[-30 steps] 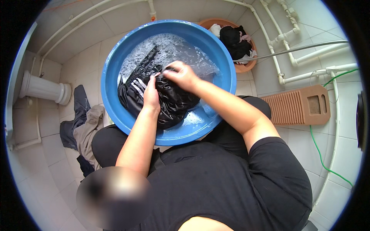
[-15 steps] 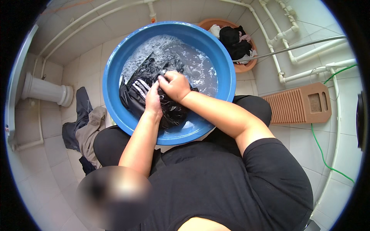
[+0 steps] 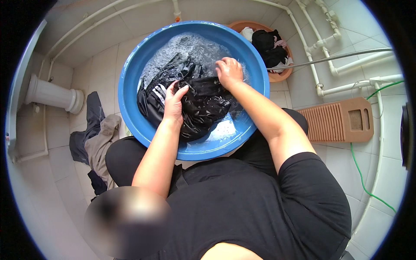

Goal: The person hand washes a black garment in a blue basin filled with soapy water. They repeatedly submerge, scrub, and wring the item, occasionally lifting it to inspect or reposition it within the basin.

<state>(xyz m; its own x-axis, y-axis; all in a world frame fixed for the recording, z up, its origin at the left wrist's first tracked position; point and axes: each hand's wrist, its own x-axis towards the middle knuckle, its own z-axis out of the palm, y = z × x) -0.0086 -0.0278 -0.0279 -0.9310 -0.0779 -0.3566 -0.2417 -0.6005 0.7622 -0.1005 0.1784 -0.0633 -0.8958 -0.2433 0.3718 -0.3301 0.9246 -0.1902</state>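
Wet black garment [image 3: 195,104] with white stripes, bunched in a round blue plastic basin [image 3: 130,82] of sudsy water.
Left hand [image 3: 174,102] clutches the cloth, fingers curled; right hand [image 3: 229,72] presses its far edge, fingers together. Ribbed brown washboard [image 3: 340,121] lies right of the basin.

No packages, no labels, no signs, no screens anywhere in view, nothing printed or displayed to tell.
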